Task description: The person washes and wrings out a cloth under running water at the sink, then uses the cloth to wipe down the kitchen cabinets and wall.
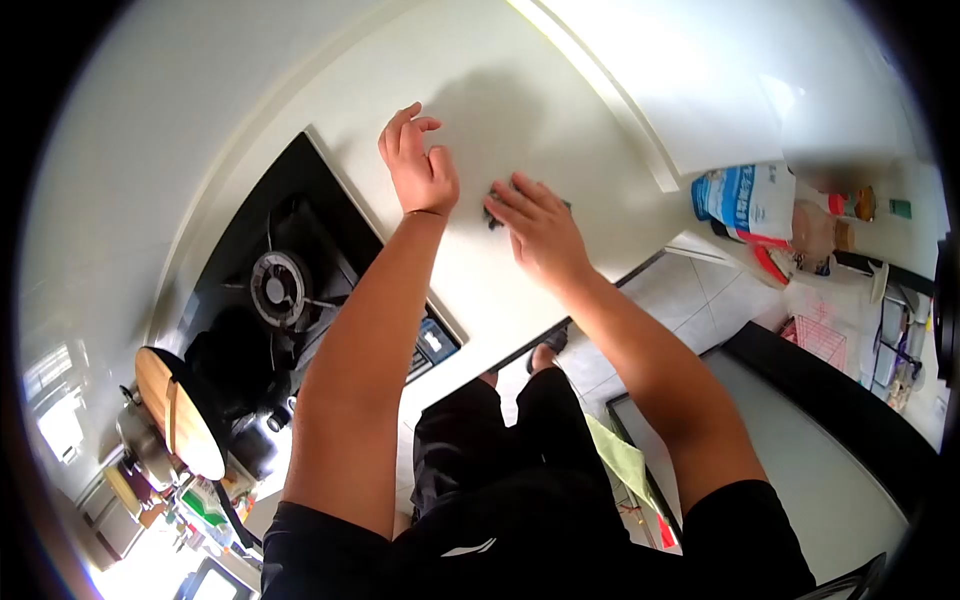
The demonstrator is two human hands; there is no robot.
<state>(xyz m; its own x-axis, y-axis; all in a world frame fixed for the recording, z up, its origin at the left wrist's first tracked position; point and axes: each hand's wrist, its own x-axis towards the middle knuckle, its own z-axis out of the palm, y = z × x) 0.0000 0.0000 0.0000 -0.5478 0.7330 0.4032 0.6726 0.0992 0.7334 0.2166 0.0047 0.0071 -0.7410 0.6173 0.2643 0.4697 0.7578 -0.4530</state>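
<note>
On the pale countertop (590, 150), my right hand (545, 230) presses down with its fingers over a small dark grey cloth (494, 218). Most of the cloth is hidden under the palm and fingers; only bits of its edge show. My left hand (415, 170) is raised over the counter near the stove, holding nothing, its fingers loosely bent and apart. A soft shadow falls on the counter beyond both hands.
A black gas stove (277, 290) is set in the counter at left, with a wooden lid (180, 412) beyond it. At right stand a blue-and-white bag (745, 203) and jars. A grey-topped surface (800, 450) lies lower right, near a yellow-green cloth (617, 458).
</note>
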